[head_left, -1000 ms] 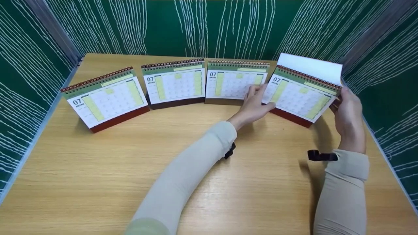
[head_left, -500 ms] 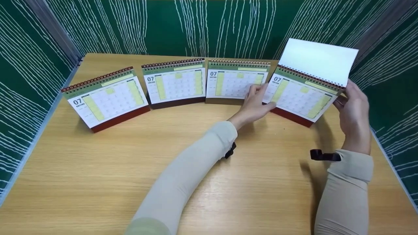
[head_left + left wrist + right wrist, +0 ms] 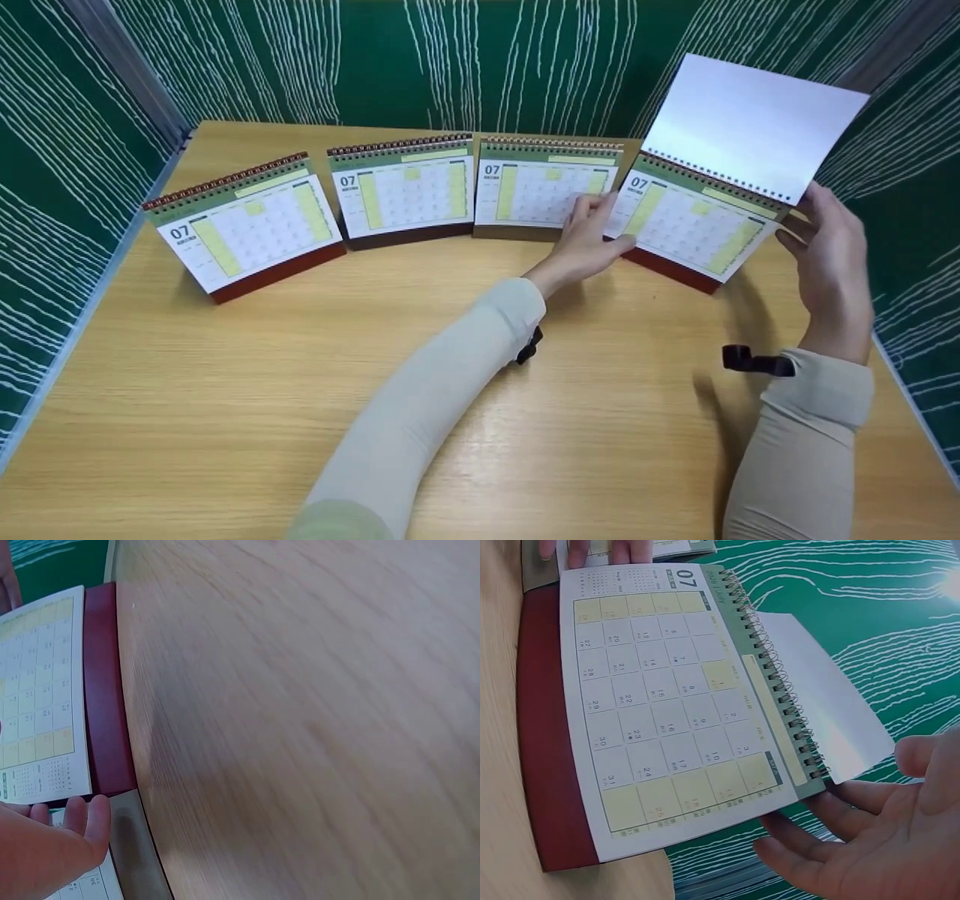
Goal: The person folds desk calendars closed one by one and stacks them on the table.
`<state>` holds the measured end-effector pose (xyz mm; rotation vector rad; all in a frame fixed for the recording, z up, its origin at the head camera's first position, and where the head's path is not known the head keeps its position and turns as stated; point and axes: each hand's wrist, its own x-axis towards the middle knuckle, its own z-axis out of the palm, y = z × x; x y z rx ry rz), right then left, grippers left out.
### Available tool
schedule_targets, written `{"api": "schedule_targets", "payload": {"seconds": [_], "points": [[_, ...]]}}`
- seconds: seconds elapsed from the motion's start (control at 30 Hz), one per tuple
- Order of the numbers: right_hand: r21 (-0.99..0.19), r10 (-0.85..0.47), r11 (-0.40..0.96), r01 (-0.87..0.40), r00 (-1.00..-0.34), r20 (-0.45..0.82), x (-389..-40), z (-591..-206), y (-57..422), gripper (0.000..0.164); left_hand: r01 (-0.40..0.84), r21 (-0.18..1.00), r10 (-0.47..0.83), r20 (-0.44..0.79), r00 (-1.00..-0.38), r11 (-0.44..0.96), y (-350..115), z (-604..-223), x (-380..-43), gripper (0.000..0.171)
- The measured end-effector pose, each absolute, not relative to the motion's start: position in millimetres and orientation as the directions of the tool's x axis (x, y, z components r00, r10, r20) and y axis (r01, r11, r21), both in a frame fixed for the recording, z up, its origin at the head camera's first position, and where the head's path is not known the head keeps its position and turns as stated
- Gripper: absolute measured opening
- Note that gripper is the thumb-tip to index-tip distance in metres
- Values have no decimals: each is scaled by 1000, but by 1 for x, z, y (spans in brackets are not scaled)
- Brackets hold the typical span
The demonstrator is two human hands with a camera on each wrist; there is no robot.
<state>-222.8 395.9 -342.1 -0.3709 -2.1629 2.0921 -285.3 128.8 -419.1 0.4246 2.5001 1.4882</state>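
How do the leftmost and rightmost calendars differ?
The rightmost calendar has a white page raised from its top; the leftmost calendar has none. The left hand and right hand are by the rightmost, neither by the leftmost. The rightmost's top slopes down rightward; the leftmost's slopes up. Both show 07, with red along the bottom.

Green walls [image 3: 382,75] around a wooden table [image 3: 225,420]

Thin, wavy white lines [image 3: 300,67] streak the walls at the back and both sides. A grey post [image 3: 139,71] stands at the back left corner, another post [image 3: 892,46] at the back right. Pale strips [image 3: 91,304] run along the table's left and right sides. Light [image 3: 487,472] shines softly on the table.
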Motion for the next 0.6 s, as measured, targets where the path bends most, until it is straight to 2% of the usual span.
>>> {"api": "schedule_targets", "payload": {"seconds": [0.23, 0.6], "points": [[-992, 249, 64, 106, -965, -87, -218, -338, 397, 53, 174, 881, 375, -5, -927, 441, 127, -420, -285, 81], [-978, 268, 151, 145, -958, -100, -216, -332, 394, 61, 144, 896, 360, -19, -933, 421, 125, -419, -286, 76]]}}
